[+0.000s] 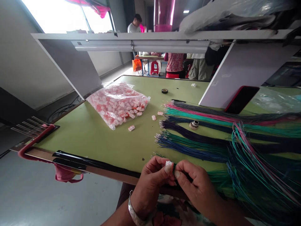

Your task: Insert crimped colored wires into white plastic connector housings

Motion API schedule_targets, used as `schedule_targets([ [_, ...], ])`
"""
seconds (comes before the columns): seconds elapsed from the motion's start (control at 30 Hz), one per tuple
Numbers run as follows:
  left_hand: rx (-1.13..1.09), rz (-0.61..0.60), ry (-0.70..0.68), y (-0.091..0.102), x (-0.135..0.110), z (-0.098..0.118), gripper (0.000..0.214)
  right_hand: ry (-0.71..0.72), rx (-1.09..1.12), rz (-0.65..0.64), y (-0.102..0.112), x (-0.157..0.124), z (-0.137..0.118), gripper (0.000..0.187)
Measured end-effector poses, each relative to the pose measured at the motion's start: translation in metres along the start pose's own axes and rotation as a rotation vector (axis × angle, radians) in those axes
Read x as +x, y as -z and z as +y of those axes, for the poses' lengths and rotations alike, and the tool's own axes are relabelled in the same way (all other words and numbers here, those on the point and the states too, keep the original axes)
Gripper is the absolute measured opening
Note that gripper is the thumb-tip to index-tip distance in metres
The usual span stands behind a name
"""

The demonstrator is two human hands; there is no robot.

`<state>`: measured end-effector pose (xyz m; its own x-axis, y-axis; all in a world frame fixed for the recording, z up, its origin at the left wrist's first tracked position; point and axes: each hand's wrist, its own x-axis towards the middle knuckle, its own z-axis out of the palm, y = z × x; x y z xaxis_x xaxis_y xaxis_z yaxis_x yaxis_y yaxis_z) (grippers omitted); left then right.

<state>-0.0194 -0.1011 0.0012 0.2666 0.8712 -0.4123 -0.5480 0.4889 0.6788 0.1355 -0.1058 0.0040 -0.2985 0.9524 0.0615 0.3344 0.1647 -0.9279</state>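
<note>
At the front edge of the table my left hand [152,175], with a silver bangle on its wrist, pinches a small white plastic connector housing [168,163]. Right beside it my right hand [195,177] is closed in a pinch on a dark green wire [174,168], whose end meets the housing's right side. Whether the wire's tip sits inside cannot be seen, as fingers cover it. Bundles of wires with metal terminals lie to the right: blue [195,152], dark purple [188,133], turquoise [185,113] and pink [199,113].
A clear bag of connector housings [117,106] lies left, with several loose housings [131,128] near it. Tape rolls [165,91], a pen [178,101] and a phone [242,99] are farther back. A pronged metal rack [35,128] sits at the left corner. A shelf [141,36] spans overhead; people work beyond.
</note>
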Motion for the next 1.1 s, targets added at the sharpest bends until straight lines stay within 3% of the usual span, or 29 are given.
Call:
schedule_targets([
  [0.43, -0.053, -0.007, 0.014, 0.0, -0.003, -0.004, 0.019, 0.051, -0.061, 0.073, -0.008, -0.001, 0.002, 0.021],
  [0.57, -0.156, -0.026, 0.007, 0.005, 0.001, -0.002, 0.014, 0.022, -0.016, 0.037, 0.002, 0.007, -0.001, 0.023],
  [0.63, -0.139, -0.02, -0.021, 0.009, 0.003, 0.001, 0.013, -0.003, -0.141, 0.089, 0.015, 0.015, 0.005, 0.02],
  [0.73, -0.088, -0.013, -0.045, 0.015, 0.004, 0.004, 0.012, -0.001, -0.59, 0.195, 0.035, 0.032, 0.023, 0.012],
  [0.83, -0.067, -0.015, -0.039, 0.019, 0.006, 0.003, 0.012, -0.011, -1.007, 0.153, 0.045, 0.045, 0.04, 0.007],
  [1.1, -0.063, -0.029, -0.025, 0.021, 0.008, 0.002, 0.012, 0.036, -1.053, 0.144, 0.051, 0.047, 0.046, 0.013],
])
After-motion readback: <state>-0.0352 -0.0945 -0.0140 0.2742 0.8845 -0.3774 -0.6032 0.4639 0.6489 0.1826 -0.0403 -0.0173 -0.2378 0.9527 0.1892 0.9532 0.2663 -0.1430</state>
